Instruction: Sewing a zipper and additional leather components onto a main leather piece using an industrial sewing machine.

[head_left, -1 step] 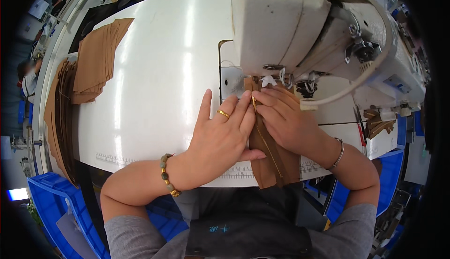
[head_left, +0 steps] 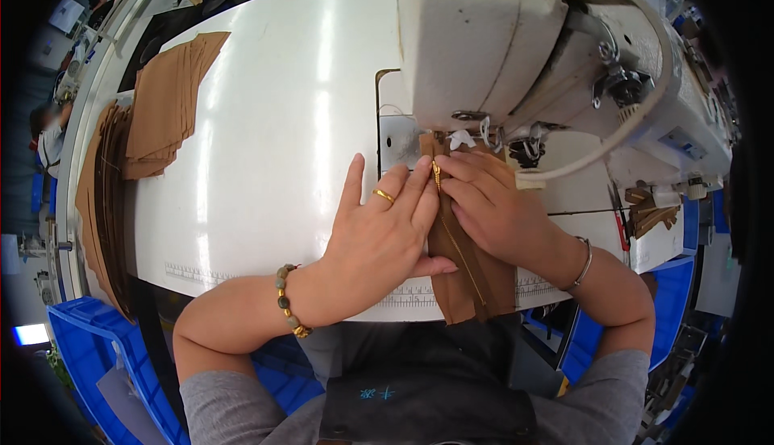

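Observation:
A brown fabric piece (head_left: 458,296) with a gold-toothed zipper (head_left: 461,247) along it lies under the sewing machine (head_left: 476,50), its near end hanging over the table's front edge. My left hand (head_left: 379,223) is open and flat, little finger spread, with its index fingertip at the zipper's left side and the thumb on the cloth. From the right, my right hand (head_left: 504,211) presses bent, drawn-together fingers onto the zipper; its thumb is hidden. Both index fingertips nearly meet just in front of the presser foot area, which the machine head and a small white piece (head_left: 461,139) partly hide.
At the far left lie stacks of brown fabric pieces (head_left: 165,106) and darker folded ones (head_left: 105,195). On the right are red-handled snips (head_left: 622,231) and small brown scraps (head_left: 651,215). A ruler strip (head_left: 218,273) runs along the white table's front. Blue bins (head_left: 101,348) stand below.

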Motion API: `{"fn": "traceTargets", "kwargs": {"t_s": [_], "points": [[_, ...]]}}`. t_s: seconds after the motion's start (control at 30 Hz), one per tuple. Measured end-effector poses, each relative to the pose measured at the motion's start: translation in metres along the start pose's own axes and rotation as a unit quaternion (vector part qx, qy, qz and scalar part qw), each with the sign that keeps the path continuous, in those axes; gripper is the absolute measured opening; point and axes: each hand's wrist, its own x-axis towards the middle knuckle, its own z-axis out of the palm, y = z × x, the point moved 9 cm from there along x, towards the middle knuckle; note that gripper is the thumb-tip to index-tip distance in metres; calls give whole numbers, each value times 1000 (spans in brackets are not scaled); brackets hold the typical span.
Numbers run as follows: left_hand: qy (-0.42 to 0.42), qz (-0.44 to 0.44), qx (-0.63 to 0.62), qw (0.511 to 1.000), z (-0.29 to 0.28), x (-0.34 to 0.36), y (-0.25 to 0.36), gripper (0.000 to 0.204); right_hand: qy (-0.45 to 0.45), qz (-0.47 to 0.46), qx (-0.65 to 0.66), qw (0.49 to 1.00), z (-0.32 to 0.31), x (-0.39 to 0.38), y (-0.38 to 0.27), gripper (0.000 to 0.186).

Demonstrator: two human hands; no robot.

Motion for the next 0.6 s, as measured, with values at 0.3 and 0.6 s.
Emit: {"fn": "traceTargets", "kwargs": {"t_s": [0.3,0.6], "points": [[14,5,-6,1000,0,-1,-4,98,-59,13,21,998,-1,-3,7,46],[3,11,11,1000,3,-5,4,103,-53,-18,-18,998,-8,-5,-5,47]]}}
